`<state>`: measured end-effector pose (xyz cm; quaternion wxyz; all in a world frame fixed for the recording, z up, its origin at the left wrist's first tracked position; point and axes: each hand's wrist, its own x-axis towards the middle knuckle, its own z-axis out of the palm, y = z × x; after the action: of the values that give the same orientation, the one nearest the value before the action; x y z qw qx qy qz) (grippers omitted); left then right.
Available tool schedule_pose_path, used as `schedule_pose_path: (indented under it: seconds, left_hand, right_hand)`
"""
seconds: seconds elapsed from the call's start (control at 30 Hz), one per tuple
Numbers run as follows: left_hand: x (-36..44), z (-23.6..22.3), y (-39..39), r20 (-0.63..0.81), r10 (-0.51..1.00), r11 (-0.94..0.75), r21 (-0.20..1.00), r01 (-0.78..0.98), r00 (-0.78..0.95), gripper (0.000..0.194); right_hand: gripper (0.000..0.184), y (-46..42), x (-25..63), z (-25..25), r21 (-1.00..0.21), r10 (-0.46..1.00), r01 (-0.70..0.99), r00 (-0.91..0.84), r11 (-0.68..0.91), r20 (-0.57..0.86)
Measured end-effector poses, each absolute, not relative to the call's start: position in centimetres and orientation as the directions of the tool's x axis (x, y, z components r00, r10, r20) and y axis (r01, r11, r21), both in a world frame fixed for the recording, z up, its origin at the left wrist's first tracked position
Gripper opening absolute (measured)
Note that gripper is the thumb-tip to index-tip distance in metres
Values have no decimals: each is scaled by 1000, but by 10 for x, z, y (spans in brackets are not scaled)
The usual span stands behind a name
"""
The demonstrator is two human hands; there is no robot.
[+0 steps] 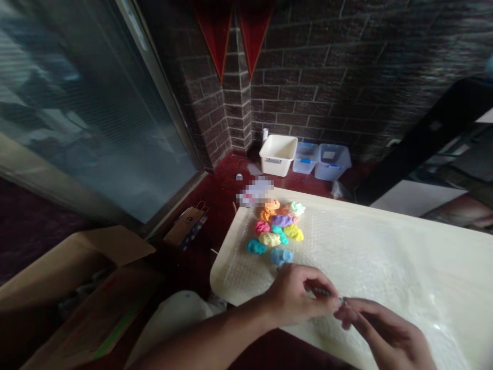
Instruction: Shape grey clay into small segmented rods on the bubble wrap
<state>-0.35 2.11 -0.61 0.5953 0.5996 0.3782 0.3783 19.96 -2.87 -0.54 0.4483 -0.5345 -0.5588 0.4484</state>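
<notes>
Pale table (458, 249) below. My left hand (302, 295) and right hand (389, 329) pinch small dark object (343, 301) between fingertips, too blurred to name. Blue lump (281, 256) just beyond left hand; colourful lumps (282, 221) farther; white bin (274, 167) on floor.

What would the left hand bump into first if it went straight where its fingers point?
Probably the right hand: the left hand points toward it, and they look very close, though the exact gap is unclear.
</notes>
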Motion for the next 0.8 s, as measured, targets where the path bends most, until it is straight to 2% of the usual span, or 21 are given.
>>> schedule_pose_path:
  seconds: [0.27, 0.5, 0.67, 0.8]
  left_hand:
    - [-5, -6, 22, 16, 887, -4, 1000, -26, 462, 13]
    - [-3, -6, 18, 30, 888, -29, 1000, -8, 459, 10]
    - [-2, -7, 19, 50, 884, -39, 999, -33, 465, 12]
    - [-2, -9, 19, 54, 887, -39, 998, -43, 459, 13]
  right_hand:
    - [16, -32, 187, -3, -997, 997, -46, 34, -61, -62]
    - [12, -38, 190, -5, -995, 996, -58, 24, -81, -83]
    - [15, -36, 191, 0, -995, 997, -69, 20, -77, -79]
    - [19, -36, 191, 3, -997, 997, -17, 19, -79, -79]
